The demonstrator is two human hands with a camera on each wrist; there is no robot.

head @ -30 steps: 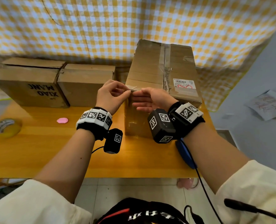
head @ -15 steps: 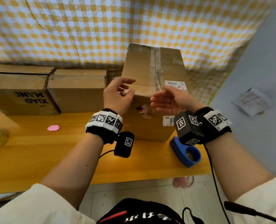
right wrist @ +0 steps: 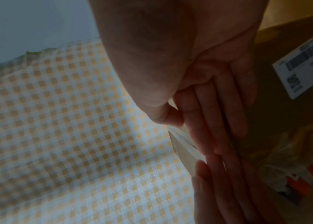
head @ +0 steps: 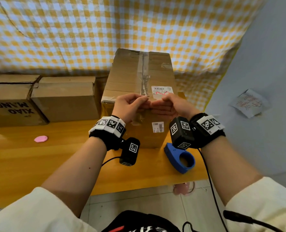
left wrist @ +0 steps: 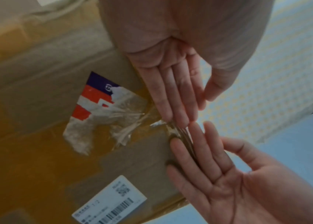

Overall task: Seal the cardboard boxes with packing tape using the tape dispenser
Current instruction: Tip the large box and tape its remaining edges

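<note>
Tape runs down the top seam of your tall box and folds over its near top edge, right where your hands meet. Its long axis runs away from you along the seam, then down the front face. Your left hand and right hand sit fingertip to fingertip on that edge, fingers straight and flat against the cardboard, thumbs up over the top. Neither grips anything; both press the tape end down onto the front, by the look of it. The wrist views show the clear strip wrinkled under the fingertips, next to a torn red and blue sticker.

Both hands are equally near the tape end, so smoothing outward from the middle suits each hand. The loose, creased film beside the sticker may trap folds if you rush.

The blue dispenser lies on the counter just right of the box, below your right wrist, so that hand is the nearer one for picking it up. Two lower boxes stand to the left against the checked cloth, well apart from the dispenser; whether they are sealed cannot be told. A small pink thing lies on the counter to the left, out of the way. Nothing stands between your right hand and the dispenser.
</note>
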